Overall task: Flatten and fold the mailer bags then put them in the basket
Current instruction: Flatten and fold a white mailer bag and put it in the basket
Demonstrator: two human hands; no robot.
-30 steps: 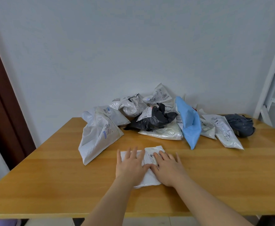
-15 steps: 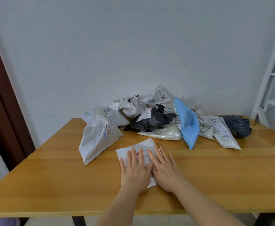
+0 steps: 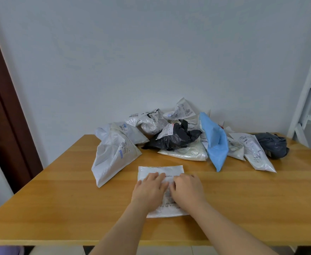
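A white wall [image 3: 151, 52] is seen behind a big wooden table [image 3: 59, 208]. A dark brown door frame [image 3: 5, 111] is seen on the left, and a white ladder [image 3: 309, 89] on the right.

A pile of crumpled bags [image 3: 178, 137] is heaped at the far side of the table, against the wall. A large white bag [image 3: 110, 159] is laid at the left end of the pile. A black bag [image 3: 175, 138] is set in the middle, and a pale cream bag [image 3: 186, 153] is tucked under it. A blue bag [image 3: 215, 144] is leaned just to the right. A dark grey bag [image 3: 272, 146] is found at the far right end.

A flat white bag [image 3: 160, 172] is laid alone near the front of the table, apart from the pile. It is pressed down by both hands. The left hand [image 3: 149, 190] is laid on it with fingers out straight. The right hand [image 3: 187, 190] is laid beside it, and its fingers look a bit bent, with nothing gripped
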